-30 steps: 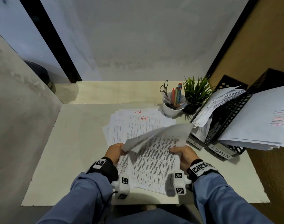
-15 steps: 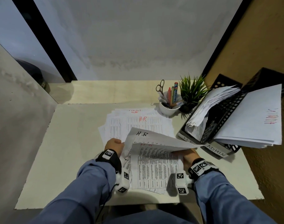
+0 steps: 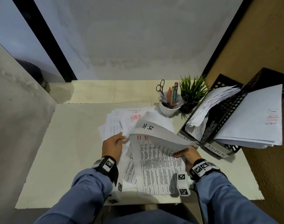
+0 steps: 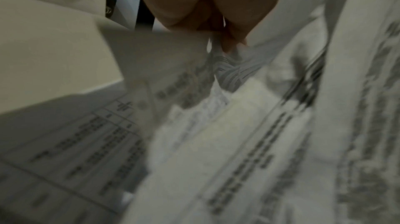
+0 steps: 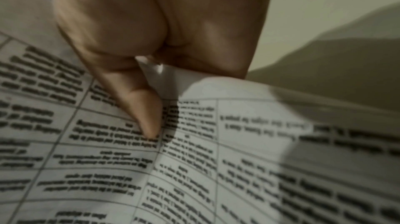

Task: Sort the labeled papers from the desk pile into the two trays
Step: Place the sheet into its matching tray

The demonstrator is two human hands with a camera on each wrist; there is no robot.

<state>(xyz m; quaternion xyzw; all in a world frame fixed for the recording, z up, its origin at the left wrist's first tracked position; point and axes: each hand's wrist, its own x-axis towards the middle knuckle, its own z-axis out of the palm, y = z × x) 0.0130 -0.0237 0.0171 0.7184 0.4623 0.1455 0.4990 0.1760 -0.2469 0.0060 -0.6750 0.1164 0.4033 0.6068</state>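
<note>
The left hand point(image 3: 113, 146) pinches sheets at the left edge of the pile point(image 3: 115, 125) on the pale desk point(image 3: 65, 159). Right of it, the right hand point(image 3: 186, 155) pinches a curled sheet point(image 3: 155, 131) of printed tables marked "H.R". Further right stand black trays point(image 3: 225, 117) full of paper, before a grey wall point(image 3: 138, 38).
</note>
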